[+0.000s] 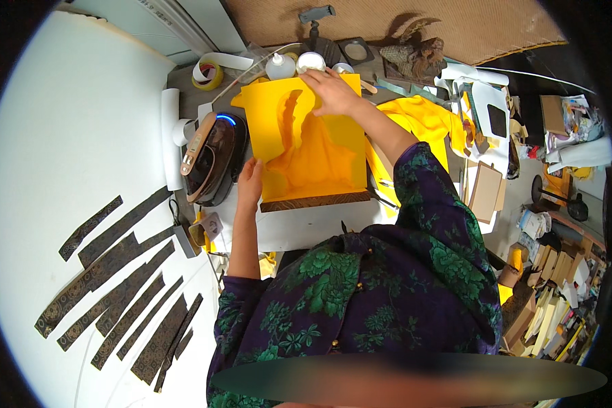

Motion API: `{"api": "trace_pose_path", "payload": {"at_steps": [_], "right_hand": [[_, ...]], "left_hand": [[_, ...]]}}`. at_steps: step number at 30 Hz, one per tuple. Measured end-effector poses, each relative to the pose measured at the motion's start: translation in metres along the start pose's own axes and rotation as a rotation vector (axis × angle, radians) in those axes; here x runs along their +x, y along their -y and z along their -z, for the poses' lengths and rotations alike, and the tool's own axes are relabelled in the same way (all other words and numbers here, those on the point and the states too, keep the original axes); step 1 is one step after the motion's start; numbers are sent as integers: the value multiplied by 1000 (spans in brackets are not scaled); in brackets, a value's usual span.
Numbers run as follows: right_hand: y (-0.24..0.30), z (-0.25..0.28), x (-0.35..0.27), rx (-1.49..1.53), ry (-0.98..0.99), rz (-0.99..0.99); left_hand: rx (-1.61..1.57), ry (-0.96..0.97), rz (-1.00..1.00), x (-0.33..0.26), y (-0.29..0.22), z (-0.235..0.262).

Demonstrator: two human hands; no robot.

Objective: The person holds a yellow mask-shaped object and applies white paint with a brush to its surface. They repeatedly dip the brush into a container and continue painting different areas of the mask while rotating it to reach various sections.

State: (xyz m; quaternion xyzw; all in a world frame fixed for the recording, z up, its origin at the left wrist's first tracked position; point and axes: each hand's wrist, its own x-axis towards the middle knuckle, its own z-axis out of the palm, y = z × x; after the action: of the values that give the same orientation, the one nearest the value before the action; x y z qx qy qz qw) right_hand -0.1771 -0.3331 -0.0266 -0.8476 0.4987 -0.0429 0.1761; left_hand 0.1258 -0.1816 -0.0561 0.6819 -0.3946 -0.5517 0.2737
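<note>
A yellow cloth-covered block (262, 109) with a deep, irregularly shaped hollow in its face lies before me. Its near side bears a strip of dark brown patterned fabric (316, 202). My left hand (250, 180) is closed at the block's left edge, its thumb on top and the other fingers partly hidden. Across the far edge lies my right hand (330, 93), fingers stretched out and thumb spread beside the hollow. To the left of the block stands a dark clothes iron (214, 160) with a lit blue ring and a brown handle.
Behind the block are a white squeeze bottle (280, 66), a white jar (311, 62) and a carved figure (415, 58). Yellow cloth (418, 119) lies to the right, beside a cardboard piece (485, 192). Several dark patterned strips (132, 268) hang on the white surface at left. A tape roll (207, 75) sits far left.
</note>
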Motion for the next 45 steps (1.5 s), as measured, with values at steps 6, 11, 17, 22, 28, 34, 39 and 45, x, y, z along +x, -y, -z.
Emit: {"api": "trace_pose_path", "payload": {"at_steps": [6,11,17,22,28,34,39,45], "right_hand": [[0,-7,0,-4,-32,-18],[4,-8,0,-73,-46,-74],[5,-11,2,-99,-53,-78],[9,-7,4,-143,30,-114],[11,-8,8,-176,73,-132],[14,-4,14,-199,152,-143],[11,-4,14,-213,194,-172],[18,-1,0,-248,100,-137]], "left_hand": [[51,43,51,-1,-10,-2],[35,16,22,2,-2,-4],[54,-11,-11,12,14,-4],[11,-4,15,10,10,-7],[29,25,18,10,9,-4],[64,27,-4,17,20,-1],[18,55,11,11,3,-3],[71,72,-128,24,41,5]]}}
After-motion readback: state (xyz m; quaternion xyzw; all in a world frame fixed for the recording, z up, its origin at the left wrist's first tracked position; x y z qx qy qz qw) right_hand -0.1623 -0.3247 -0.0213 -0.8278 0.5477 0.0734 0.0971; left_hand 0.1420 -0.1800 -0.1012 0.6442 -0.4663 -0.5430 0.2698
